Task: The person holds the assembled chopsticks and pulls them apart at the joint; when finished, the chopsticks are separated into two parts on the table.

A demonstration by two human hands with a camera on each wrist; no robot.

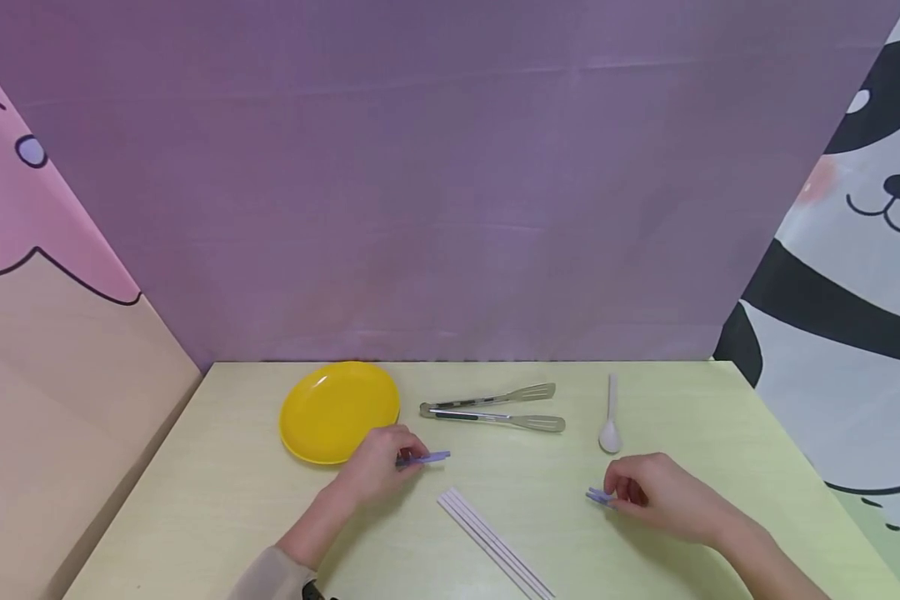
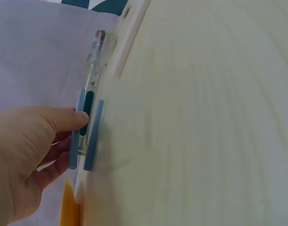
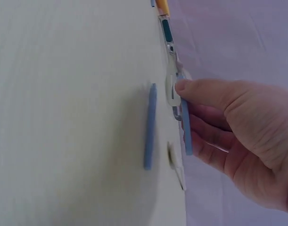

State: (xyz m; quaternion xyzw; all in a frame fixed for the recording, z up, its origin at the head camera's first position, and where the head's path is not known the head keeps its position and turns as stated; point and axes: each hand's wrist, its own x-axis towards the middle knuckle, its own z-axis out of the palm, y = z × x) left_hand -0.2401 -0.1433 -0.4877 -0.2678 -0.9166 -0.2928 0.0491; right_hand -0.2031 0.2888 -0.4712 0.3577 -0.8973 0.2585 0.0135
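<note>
**Blue sticks in both grips: pinch light, stay off the neighbours**

Pale sticks (image 1: 497, 546) nearest, mid-surface (image 1: 187, 508); steer around them. Right grip (image 1: 663, 496): narrow, pinching one blue stick (image 3: 186, 123); loose blue stick (image 3: 151, 127) just beside. Left grip (image 1: 381, 460), slightly farther: also narrow on its blue stick (image 2: 74, 146), spare blue stick (image 2: 94, 136) alongside. Can't tell if the spare touches down. Thin pieces probably twist: fingertips, mid-length. Beyond: spoon (image 1: 610, 437) right, tongs (image 1: 472, 415) centre, yellow plate (image 1: 340, 412) left.

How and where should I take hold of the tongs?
I'd grip the tongs just right of the hinge, spanning both metal arms, coming from above on the near side. They lie splayed on the table, arms closest together near the hinge; the yellow plate sits just left of it.
</note>
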